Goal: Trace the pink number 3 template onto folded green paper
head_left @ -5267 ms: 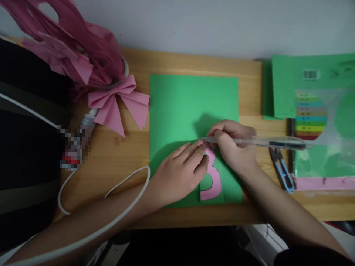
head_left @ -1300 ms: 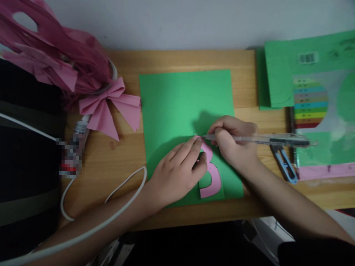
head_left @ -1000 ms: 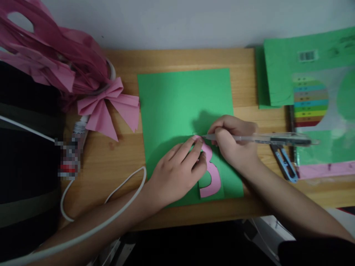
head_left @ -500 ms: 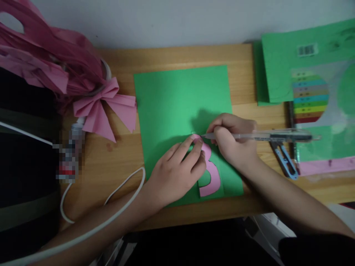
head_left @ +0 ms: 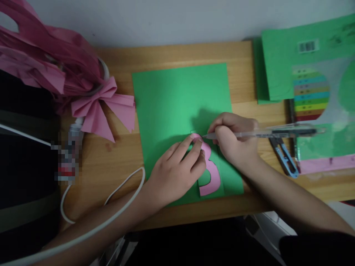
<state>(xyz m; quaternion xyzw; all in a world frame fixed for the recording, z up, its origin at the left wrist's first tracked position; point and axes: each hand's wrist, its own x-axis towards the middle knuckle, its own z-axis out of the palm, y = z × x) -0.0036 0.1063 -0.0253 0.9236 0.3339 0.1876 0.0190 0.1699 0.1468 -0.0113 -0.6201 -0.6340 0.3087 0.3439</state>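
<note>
Wooden desk [head_left: 119,155], grey wall [head_left: 180,22]; right grip [head_left: 240,147] around pen [head_left: 294,132], left grip [head_left: 176,170] unclenched on cutout [head_left: 214,177]

Green sheet [head_left: 172,96] lying on a wooden table [head_left: 122,155]. Left hand [head_left: 176,173] is spread over the sheet's lower half, fingertips on a pink cutout [head_left: 215,179] shaped kinda like a 3. Right hand [head_left: 235,136], over the sheet's right edge, grips a pen [head_left: 260,134], tip right by the cutout's top. Left of the sheet: pink bow [head_left: 97,111], white cable [head_left: 111,221]. Right of it: blue-handled snips [head_left: 287,160], plastic packet [head_left: 313,147].
</note>
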